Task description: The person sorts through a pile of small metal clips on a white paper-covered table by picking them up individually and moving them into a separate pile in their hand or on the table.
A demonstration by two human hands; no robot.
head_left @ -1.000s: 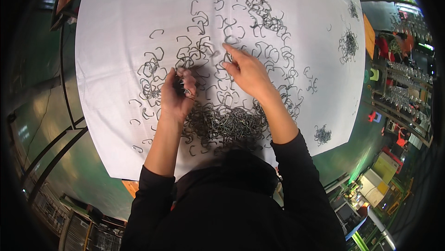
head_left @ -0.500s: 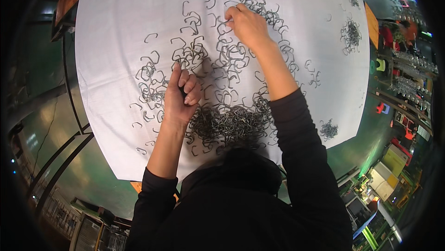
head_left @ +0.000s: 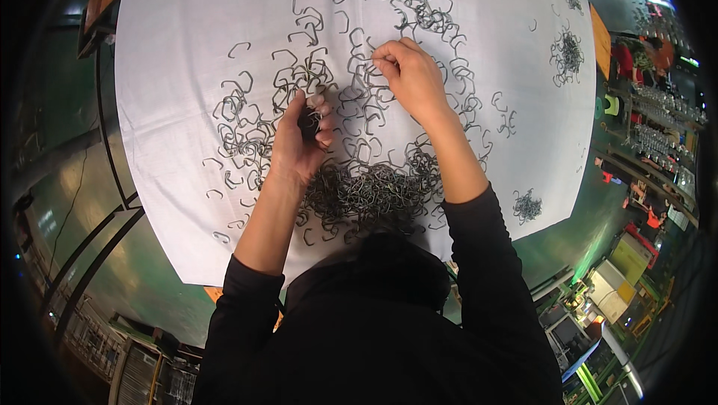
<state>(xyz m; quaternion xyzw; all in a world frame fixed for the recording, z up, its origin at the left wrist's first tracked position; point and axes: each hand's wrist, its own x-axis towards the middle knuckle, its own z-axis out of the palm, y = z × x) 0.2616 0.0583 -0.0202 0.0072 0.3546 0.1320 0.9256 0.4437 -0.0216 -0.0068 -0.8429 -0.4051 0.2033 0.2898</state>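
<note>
Many small C-shaped bent wire clips lie scattered over a white cloth (head_left: 179,38). A dense dark heap of clips (head_left: 374,199) sits nearest my body. My left hand (head_left: 299,139) is palm up with curled fingers, just below a loose cluster of clips (head_left: 303,72). Something dark lies in its palm; I cannot make out what it is. My right hand (head_left: 413,76) is closed in a pinch above the clips in the middle, with thin wire at its fingertips. The fingers partly hide what they grip.
Smaller piles of clips lie at the right, one pile (head_left: 568,57) farther off and another pile (head_left: 527,205) nearer. A curved string of clips (head_left: 426,12) runs along the far middle. Metal frame bars (head_left: 97,255) stand left of the table, and shelves (head_left: 666,136) stand right.
My right hand has come back toward me and slightly right, away from the far clips. My left hand has turned its palm upward and its fingers have loosened a little.
</note>
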